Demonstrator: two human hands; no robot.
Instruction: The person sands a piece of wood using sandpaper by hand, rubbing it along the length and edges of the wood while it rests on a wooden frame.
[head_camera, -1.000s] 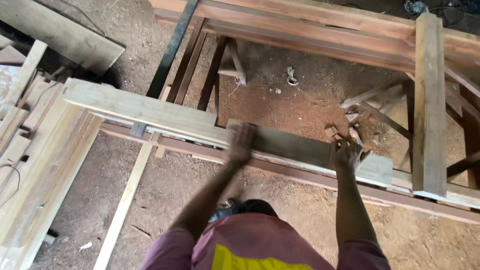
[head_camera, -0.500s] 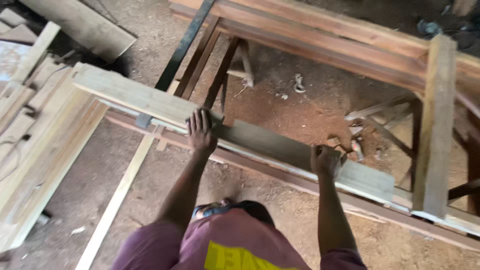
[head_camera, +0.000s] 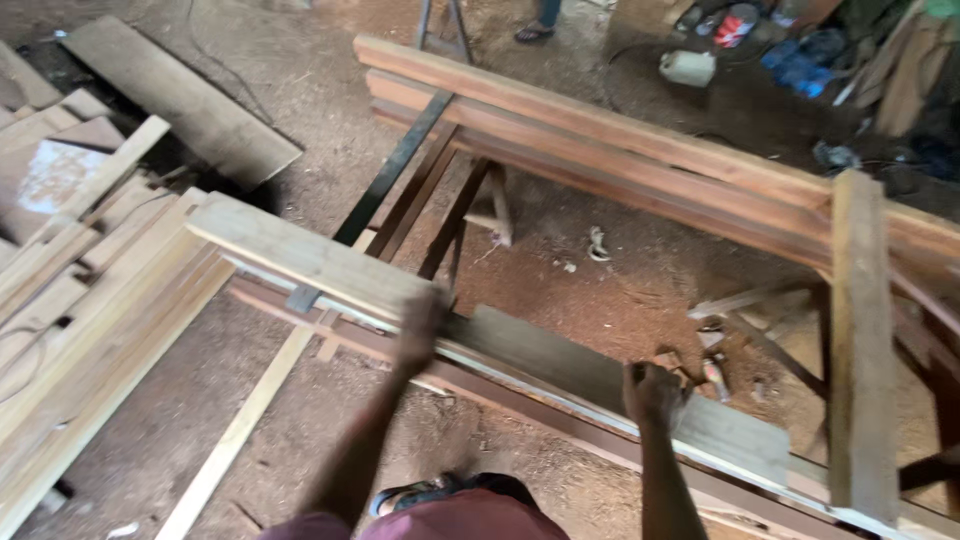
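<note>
A long pale wooden plank lies slanted across a reddish-brown frame rail, running from upper left to lower right. My left hand rests on the plank near its middle, fingers curled over its near edge. My right hand grips the plank's near edge further right, close to its right end. Both arms reach forward from the bottom of the view.
A stack of light planks lies on the floor at left. A thin strip lies on the sawdust floor. Reddish beams span the far side, with an upright board at right. A person's foot and clutter sit at the top.
The view has tilted up, showing more of the far beams. Both hands have stayed on the plank, and the plank's left end now reaches further left over the stack.
</note>
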